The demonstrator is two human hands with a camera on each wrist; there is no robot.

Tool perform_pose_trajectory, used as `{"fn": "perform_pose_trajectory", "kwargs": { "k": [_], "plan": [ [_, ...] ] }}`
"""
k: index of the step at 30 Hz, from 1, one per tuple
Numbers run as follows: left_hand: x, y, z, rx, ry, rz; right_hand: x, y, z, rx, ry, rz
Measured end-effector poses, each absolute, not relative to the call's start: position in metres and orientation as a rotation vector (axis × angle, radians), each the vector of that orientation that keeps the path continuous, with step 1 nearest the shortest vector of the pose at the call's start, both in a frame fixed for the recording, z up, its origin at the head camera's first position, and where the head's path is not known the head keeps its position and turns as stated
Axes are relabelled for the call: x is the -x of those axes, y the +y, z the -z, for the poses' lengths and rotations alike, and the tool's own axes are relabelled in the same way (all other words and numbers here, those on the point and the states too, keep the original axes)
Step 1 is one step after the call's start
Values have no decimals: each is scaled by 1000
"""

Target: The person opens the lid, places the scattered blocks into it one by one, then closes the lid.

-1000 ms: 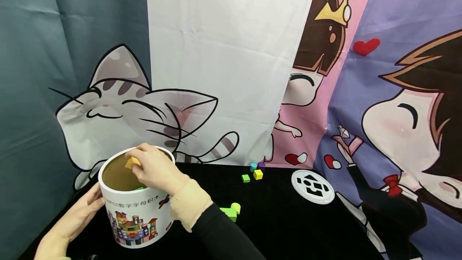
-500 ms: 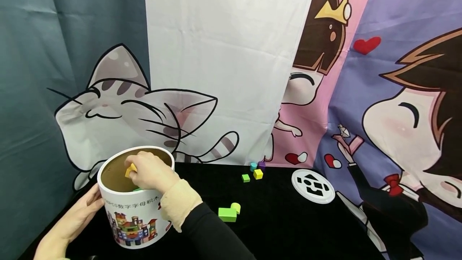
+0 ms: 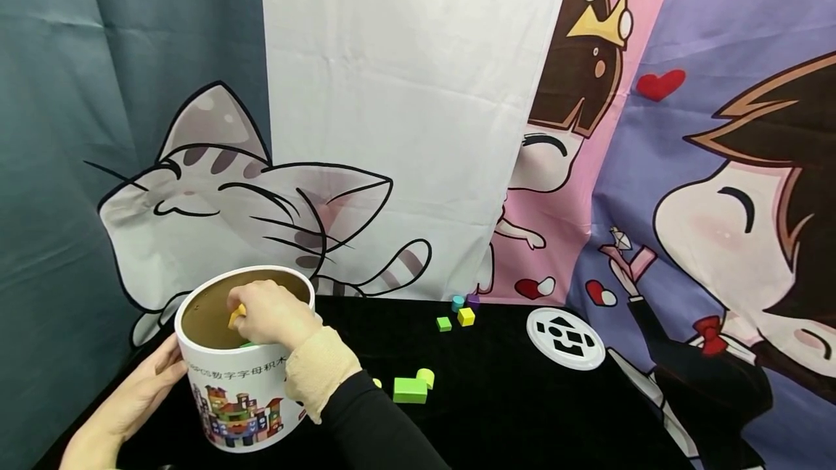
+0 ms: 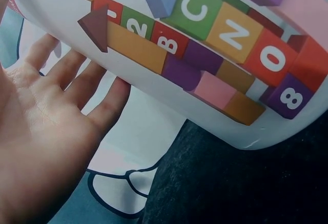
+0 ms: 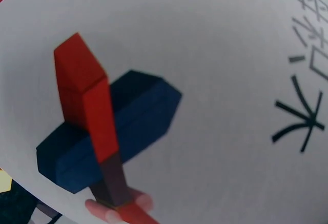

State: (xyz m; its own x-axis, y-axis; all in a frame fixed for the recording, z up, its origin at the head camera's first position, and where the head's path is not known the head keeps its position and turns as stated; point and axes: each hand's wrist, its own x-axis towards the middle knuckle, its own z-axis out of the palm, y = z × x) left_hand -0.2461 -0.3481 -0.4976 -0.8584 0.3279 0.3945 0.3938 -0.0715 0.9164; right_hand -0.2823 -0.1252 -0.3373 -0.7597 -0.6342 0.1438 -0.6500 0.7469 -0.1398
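Observation:
A white bucket (image 3: pixel 244 419) with pictures of toy blocks stands at the left in the head view. My left hand (image 3: pixel 140 397) touches its left side; in the left wrist view, the extended fingers (image 4: pixel 110 101) meet the printed wall. Inside the bucket's mouth, my right hand (image 3: pixel 271 314) pinches a yellow-orange toy block (image 3: pixel 236 317), partly hidden by the fingers. A bit of a green block (image 3: pixel 247 344) shows below it, within the bucket. Only the bucket's outer wall (image 5: pixel 230 106) fills the right wrist view, so the right hand's fingers are not seen there.
On the black cloth lie a green block (image 3: pixel 410 391) and a yellow-green cylinder (image 3: pixel 426 377). Farther back are a green cube (image 3: pixel 444 324), a yellow cube (image 3: pixel 466 317), a teal cylinder (image 3: pixel 458 303) and a purple block (image 3: pixel 473 300). Rightward lies a white lid (image 3: pixel 565 338) with shaped holes.
With the yellow-orange block, my right hand has sunk a little deeper into the bucket. Its sleeve shifted left, uncovering the green block on the cloth. My left hand stays at the bucket.

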Motion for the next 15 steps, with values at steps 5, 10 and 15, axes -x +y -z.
{"fn": "perform_pose_trajectory", "kwargs": {
  "k": [5, 10, 15],
  "plan": [
    [245, -348, 498, 849, -2087, 2104, 282, -126, 338, -1036, -2853, -279],
    [244, -348, 497, 836, -2099, 2109, 280, -125, 337, -1024, -2848, -298],
    [244, -347, 496, 811, -2115, 2122, 280, -122, 336, -1027, -2820, -318]
  ]
}}
